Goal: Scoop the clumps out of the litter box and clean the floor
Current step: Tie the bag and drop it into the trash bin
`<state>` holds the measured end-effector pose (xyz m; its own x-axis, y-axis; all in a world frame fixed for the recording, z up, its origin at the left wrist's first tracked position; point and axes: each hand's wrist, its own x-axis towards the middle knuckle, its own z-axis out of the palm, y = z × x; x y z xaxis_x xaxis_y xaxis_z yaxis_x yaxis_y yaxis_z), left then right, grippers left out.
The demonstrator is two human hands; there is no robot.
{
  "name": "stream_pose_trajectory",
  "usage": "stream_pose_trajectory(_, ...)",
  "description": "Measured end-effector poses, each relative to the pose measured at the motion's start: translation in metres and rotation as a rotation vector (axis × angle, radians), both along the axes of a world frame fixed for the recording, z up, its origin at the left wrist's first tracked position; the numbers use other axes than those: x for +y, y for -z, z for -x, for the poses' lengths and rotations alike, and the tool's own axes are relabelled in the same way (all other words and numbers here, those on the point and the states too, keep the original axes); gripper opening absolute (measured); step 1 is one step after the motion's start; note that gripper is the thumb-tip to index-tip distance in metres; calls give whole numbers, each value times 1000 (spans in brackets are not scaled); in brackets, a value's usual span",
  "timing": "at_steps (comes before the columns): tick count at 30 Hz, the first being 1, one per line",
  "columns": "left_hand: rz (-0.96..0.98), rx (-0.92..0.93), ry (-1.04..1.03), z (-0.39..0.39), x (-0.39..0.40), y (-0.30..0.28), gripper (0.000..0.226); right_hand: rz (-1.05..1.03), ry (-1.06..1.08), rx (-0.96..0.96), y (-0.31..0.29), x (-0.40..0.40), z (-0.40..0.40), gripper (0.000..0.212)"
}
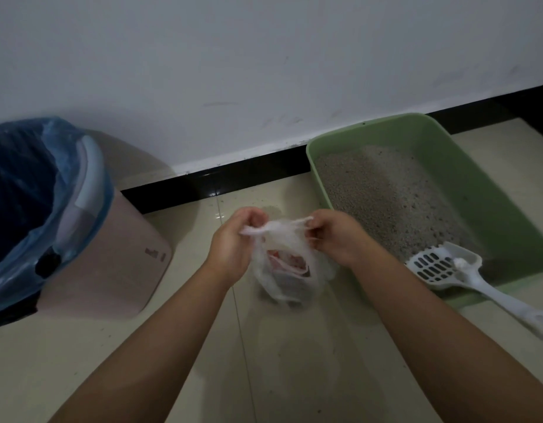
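Litter box point(441, 166), green and partly filled with grey litter point(395, 203), sits at about two o'clock from where I watch, its far end against the black baseboard point(233, 174) under the white wall point(264, 56). At its near corner I see a white slotted scoop point(438, 265) lying with its head inside the box and its handle sticking out over the rim onto the tiled floor point(294, 361), toward four o'clock. Dead centre, just left of the box, both hands hold a small thin white plastic bag point(288, 267) above the floor. My left hand point(233, 242) has its fingers curled around one twisted ear of the bag at the top; my right hand point(337, 236) pinches the other ear, pulled out between the two hands. The bag hangs below them with something pink and grey inside, too blurred for me to name. At nine o'clock stands a pink bin point(117, 264) lined with a blue bag point(26, 190), its mouth open, well apart from the hands. Small specks lie scattered on the tiles near the baseboard.
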<state>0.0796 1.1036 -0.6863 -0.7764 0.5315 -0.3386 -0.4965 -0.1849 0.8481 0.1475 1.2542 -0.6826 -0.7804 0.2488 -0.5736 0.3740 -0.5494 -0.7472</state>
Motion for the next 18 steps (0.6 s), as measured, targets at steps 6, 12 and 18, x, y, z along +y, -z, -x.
stream_pose_trajectory(6,-434,-339,-271,0,-6,1,80,516,331,321,7,-8,-4,24)
stream_pose_trajectory(12,160,3,50,0,-38,14,80,17,111,80,4,21,-14,24)
stream_pose_trajectory(18,1093,800,582,-20,-57,28,53,-551,-64,-85,24,50,-21,37)
